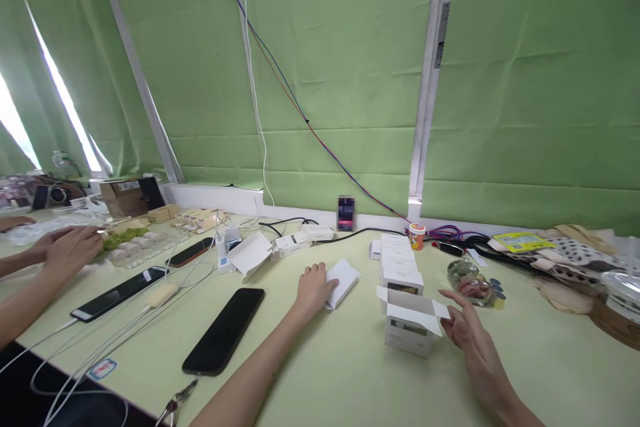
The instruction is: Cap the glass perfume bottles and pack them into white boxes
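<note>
My left hand is closed on the left edge of a small flat white carton, its thumb over the top. To the right, an upright white box stands with its top flaps spread. My right hand is beside that box, with its index finger stretched out and the other fingers bent near the right flap. Whether those bent fingers touch the flap is hard to tell. Directly behind the open box runs a row of several similar white boxes.
A black phone and keys lie left of my forearm. Cables and another phone are farther left, near a co-worker's hands. Opened white packaging, an orange-white tub and a clear-wrapped bundle sit farther back.
</note>
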The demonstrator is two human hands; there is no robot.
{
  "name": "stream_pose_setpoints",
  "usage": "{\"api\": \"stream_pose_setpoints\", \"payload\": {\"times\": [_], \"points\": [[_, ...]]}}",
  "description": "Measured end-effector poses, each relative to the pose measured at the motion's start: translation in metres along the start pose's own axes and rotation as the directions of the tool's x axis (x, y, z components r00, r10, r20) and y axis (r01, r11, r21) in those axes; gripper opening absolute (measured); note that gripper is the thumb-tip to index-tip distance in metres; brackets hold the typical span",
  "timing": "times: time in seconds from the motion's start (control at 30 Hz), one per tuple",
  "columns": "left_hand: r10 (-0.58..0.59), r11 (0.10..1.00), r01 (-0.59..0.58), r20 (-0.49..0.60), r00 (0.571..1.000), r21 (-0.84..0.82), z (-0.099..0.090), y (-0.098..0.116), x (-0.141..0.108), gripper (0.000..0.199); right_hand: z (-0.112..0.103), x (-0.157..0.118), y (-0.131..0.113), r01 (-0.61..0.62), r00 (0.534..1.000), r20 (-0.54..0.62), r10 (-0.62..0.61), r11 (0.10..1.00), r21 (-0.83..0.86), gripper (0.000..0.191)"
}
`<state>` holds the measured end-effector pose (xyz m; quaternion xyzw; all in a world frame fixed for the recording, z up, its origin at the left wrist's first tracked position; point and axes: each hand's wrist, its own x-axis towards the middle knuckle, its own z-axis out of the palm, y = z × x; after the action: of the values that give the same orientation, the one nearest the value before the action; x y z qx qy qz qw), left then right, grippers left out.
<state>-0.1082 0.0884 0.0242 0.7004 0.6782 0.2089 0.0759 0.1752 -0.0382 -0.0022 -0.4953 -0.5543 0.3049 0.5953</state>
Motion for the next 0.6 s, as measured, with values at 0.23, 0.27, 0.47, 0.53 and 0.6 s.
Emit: {"api": "stream_pose_setpoints", "payload": {"times": [0.23, 0.27, 0.47, 0.53, 0.6], "points": [[-0.140, 0.976, 0.143, 0.031, 0.990, -0.165, -0.003, -0.013, 0.008, 0.017, 0.001, -0.005, -0.004, 0.134, 0.987, -0.088, -0.138, 0.990, -0.052, 0.041], [-0.147, 0.965, 0.146, 0.008, 0.989, -0.217, -0.006, -0.014, 0.010, 0.017, 0.003, -0.006, -0.004, 0.148, 0.984, -0.092, -0.151, 0.988, -0.043, 0.041], [-0.108, 0.829, -0.101, -0.336, 0.936, -0.549, -0.036, -0.001, 0.003, 0.026, 0.002, -0.012, -0.002, 0.309, 0.931, -0.207, -0.300, 0.951, 0.011, 0.030], [-0.117, 0.762, -0.193, -0.425, 0.898, -0.618, -0.042, 0.012, -0.010, 0.034, -0.002, -0.015, 0.001, 0.378, 0.898, -0.238, -0.371, 0.926, -0.018, 0.028], [-0.130, 0.690, -0.268, -0.480, 0.867, -0.672, -0.042, 0.023, -0.030, 0.038, -0.004, -0.019, 0.005, 0.457, 0.865, -0.186, -0.465, 0.885, -0.086, 0.029]]}}
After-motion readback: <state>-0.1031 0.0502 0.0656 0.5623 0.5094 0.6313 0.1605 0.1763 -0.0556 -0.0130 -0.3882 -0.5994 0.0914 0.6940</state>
